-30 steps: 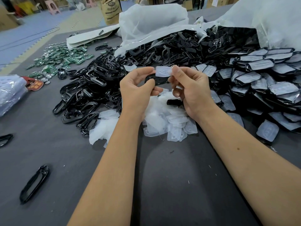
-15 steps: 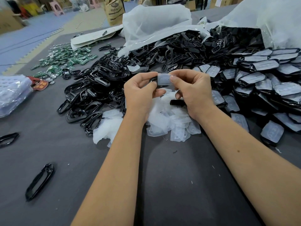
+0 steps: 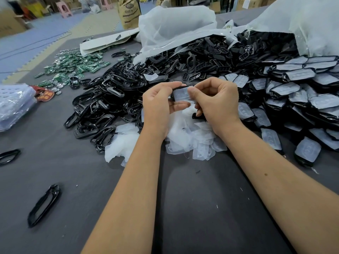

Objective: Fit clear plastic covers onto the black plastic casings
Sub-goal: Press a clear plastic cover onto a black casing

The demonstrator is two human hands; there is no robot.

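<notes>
left hand [image 3: 157, 105]: mine, fingers curled round a black casing [image 3: 173, 99], index along its top edge, thumb underneath.
right hand [image 3: 216, 103]: thumb pressing the clear cover [image 3: 180, 94] flat onto the casing face, other fingers curled behind it.
cover/casing: held together between both hands, raised above the loose cover pile; can't tell if it's seated all round.
loose covers [image 3: 189, 142]: translucent heap on the grey table [image 3: 192, 208], right under my wrists.
empty casings [image 3: 110, 101]: black pile to my left of the hands, spilling out of a white bag [image 3: 174, 24].
finished units [image 3: 300, 92]: stacked to my right, covers on.
stray casing [image 3: 44, 205]: alone, near-left on the table.
circuit boards [image 3: 73, 66]: green, far left.
</notes>
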